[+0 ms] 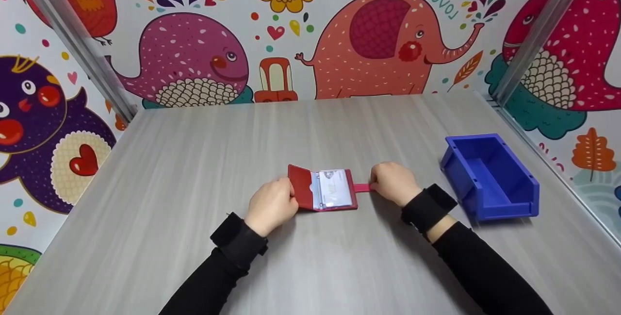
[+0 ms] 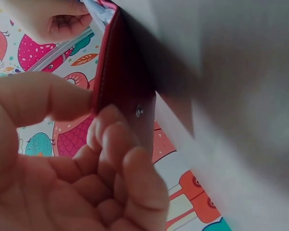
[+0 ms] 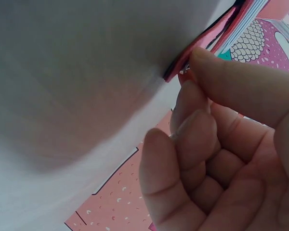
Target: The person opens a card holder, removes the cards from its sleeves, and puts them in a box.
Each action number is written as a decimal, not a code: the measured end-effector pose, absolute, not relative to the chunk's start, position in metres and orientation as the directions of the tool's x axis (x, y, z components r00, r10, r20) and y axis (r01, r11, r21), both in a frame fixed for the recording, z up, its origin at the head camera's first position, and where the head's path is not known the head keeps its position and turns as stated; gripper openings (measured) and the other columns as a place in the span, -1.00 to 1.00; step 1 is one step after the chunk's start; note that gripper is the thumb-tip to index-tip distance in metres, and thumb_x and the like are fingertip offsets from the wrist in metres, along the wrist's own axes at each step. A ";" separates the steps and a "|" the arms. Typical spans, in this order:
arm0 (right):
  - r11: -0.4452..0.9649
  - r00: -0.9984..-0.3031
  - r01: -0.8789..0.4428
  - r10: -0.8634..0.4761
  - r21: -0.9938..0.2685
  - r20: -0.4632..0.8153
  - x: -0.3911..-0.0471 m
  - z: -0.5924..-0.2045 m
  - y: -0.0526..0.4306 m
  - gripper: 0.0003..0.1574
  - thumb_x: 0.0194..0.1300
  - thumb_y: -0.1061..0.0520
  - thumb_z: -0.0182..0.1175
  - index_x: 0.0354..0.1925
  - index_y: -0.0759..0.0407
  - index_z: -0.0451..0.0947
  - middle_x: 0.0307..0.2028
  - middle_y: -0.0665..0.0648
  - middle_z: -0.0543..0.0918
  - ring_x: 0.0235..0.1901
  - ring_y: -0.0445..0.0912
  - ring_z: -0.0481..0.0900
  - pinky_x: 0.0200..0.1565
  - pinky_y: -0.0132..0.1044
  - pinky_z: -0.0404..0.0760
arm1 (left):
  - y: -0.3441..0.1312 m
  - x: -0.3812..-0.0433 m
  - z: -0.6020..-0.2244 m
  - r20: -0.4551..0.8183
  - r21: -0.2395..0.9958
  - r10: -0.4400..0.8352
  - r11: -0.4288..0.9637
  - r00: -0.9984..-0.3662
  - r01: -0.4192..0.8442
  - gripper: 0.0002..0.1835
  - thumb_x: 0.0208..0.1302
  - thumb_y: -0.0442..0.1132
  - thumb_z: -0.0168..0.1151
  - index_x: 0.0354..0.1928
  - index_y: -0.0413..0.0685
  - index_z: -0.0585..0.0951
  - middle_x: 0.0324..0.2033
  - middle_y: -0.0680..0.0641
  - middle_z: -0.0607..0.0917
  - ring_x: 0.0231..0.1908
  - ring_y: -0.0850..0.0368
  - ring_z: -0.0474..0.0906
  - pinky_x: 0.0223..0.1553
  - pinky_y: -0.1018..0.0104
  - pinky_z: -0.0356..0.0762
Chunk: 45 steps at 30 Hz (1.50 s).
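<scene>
A small red card holder point(image 1: 301, 186) lies opened on the table, its clear sleeves and a pale card point(image 1: 335, 189) facing up on the right half. My left hand point(image 1: 272, 206) pinches the edge of the raised left cover; the left wrist view shows thumb and fingertips on that cover point(image 2: 127, 82) and a metal snap stud point(image 2: 139, 111) on its outer face. My right hand point(image 1: 395, 182) pinches the end of the pink closure strap point(image 1: 362, 188), which stretches out from the right cover. In the right wrist view, thumb and index finger meet at the strap point(image 3: 185, 60).
To the right of my right hand stands a blue plastic bin point(image 1: 507, 210), its inside facing up. The wood-grain table point(image 1: 194, 159) is bounded by walls point(image 1: 281, 28) with cartoon animal prints at the back and sides. Both wrists wear black straps point(image 1: 429, 208).
</scene>
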State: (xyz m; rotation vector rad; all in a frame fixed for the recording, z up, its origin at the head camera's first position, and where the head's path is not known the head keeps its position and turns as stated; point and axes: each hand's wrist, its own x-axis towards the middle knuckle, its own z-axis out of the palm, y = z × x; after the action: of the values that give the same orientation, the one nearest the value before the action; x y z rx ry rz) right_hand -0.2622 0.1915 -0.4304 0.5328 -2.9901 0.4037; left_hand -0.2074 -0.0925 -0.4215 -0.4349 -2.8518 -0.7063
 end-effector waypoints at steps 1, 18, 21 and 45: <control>0.904 -0.936 -0.351 -0.330 -0.243 0.122 -0.262 -0.431 0.192 -0.89 0.07 0.25 0.38 -0.52 0.17 0.63 -0.55 0.07 0.62 -0.50 0.00 0.56 -0.45 -0.04 0.54 | -0.093 -0.208 -0.422 0.222 0.423 0.236 0.851 -0.946 0.312 -0.89 0.02 -0.46 0.20 -0.49 -0.12 0.50 -0.57 -0.01 0.52 -0.58 0.09 0.41 -0.50 0.19 0.40; 0.908 -0.938 -0.345 -0.324 -0.239 0.122 -0.262 -0.431 0.192 -0.92 0.07 0.25 0.39 -0.49 0.16 0.65 -0.53 0.07 0.63 -0.45 0.03 0.58 -0.44 -0.02 0.55 | -0.100 -0.211 -0.428 0.123 0.374 0.250 0.885 -0.961 0.278 -0.85 -0.01 -0.41 0.24 -0.48 -0.08 0.45 -0.63 0.02 0.48 -0.57 0.10 0.41 -0.51 0.15 0.40; 0.908 -0.939 -0.343 -0.322 -0.240 0.122 -0.262 -0.431 0.191 -0.92 0.07 0.25 0.40 -0.49 0.16 0.66 -0.53 0.07 0.63 -0.45 0.03 0.58 -0.43 -0.02 0.55 | -0.101 -0.212 -0.427 0.120 0.374 0.256 0.883 -0.959 0.283 -0.85 -0.01 -0.41 0.25 -0.52 -0.08 0.46 -0.64 0.03 0.47 -0.57 0.11 0.40 -0.51 0.15 0.40; 0.898 -0.932 -0.362 -0.340 -0.249 0.129 -0.262 -0.432 0.193 -0.92 0.08 0.26 0.39 -0.49 0.17 0.66 -0.54 0.06 0.62 -0.48 0.00 0.57 -0.43 -0.04 0.55 | -0.100 -0.214 -0.430 0.082 0.350 0.261 0.896 -0.962 0.273 -0.85 -0.03 -0.46 0.27 -0.56 -0.09 0.51 -0.61 0.00 0.52 -0.54 0.06 0.46 -0.50 0.14 0.44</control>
State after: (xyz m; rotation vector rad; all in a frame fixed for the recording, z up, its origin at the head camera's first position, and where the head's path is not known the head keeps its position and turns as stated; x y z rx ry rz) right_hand -0.2618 0.1928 -0.4315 0.5518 -2.9803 0.4144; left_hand -0.2138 -0.0997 -0.4296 -0.4260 -3.0271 -0.5662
